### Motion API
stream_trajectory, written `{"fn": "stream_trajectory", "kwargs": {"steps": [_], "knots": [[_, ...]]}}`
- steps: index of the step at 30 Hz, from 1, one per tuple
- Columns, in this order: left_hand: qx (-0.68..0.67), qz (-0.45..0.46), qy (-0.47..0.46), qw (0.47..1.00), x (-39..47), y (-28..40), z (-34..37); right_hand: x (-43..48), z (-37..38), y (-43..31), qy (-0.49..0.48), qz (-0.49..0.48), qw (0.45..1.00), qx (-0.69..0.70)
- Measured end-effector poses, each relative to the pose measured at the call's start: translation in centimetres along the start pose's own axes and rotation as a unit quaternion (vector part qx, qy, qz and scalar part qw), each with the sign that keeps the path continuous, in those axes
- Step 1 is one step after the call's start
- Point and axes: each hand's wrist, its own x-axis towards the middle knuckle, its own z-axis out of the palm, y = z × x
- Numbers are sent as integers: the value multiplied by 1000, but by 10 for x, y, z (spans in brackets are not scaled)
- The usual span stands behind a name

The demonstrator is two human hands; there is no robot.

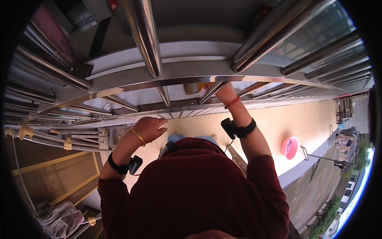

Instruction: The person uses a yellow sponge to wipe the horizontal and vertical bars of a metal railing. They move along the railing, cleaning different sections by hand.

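My right hand [224, 92] reaches between the polished metal bars of a window grille [197, 74]. It grips a brush [190, 88] with a yellow handle and tan bristles, blurred, over the white windowsill [176, 91]. A bar and the grille's cross rail hide part of the fingers and handle. In front of my body my left hand [149, 129] hangs in the air, below the grille. Nothing is in it, and its thumb stands apart from the fingers.
A pink basin [289, 148] with something inside sits on the pale floor to the right. At left are a metal rack [86, 136] and a brown door [68, 173]. A grey cloth [58, 218] hangs at lower left. Behind the upper bars is a dim room.
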Motion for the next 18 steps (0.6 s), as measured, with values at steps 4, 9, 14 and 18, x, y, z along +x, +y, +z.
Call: {"fn": "stream_trajectory", "kwargs": {"steps": [4,9,14,18], "knots": [[-15,-7,-1,1000,-5,-7,2,-4,-59,-33,-209,81,954,-199],[4,-22,-19,1000,-3,-9,2,3,-90,-60,-116,123,981,-99],[-4,21,2,1000,7,-1,-2,6,-48,-46,-22,327,872,364],[-8,13,-6,1000,8,0,-5,-17,-56,-43,-90,319,917,220]]}}
